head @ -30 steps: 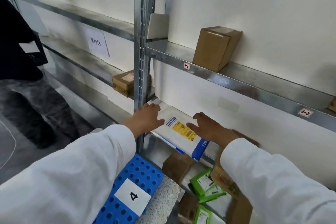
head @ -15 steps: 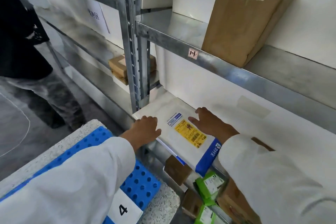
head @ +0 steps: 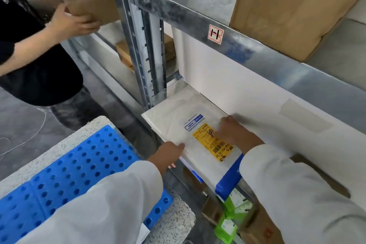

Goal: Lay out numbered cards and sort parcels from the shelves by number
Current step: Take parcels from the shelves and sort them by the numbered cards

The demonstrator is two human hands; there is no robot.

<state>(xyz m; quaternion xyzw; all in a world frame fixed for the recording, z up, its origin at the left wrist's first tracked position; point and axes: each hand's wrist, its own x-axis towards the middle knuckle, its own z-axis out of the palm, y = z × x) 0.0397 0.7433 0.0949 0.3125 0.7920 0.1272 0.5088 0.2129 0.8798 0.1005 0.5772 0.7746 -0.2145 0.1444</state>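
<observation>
The left hand [head: 168,154] is pinching the white parcel [head: 178,117] at its seven o'clock edge while the right hand [head: 233,133], fingers straight, is pressing its three o'clock side.

I've got a galvanised steel shelving rack [head: 309,79] filling the right side, backed by a white wall [head: 247,89]. The perforated upright post [head: 136,45] runs from the top edge to mid-frame. The upper shelf beam [head: 257,53] slants down to the right, with a small red-bordered sticker [head: 215,34] on its front face; the hand-drawn mark reads like an H. There's a pale rectangular tape patch [head: 306,115] on the wall below the beam. The floor [head: 19,117] is grey, mottled and smooth. A speckled stone-look table [head: 184,216] sits bottom left, its corner near the rack, and a blue perforated panel [head: 79,164] covers most of the top. Light is even and soft, with dull glare on the steel.
</observation>
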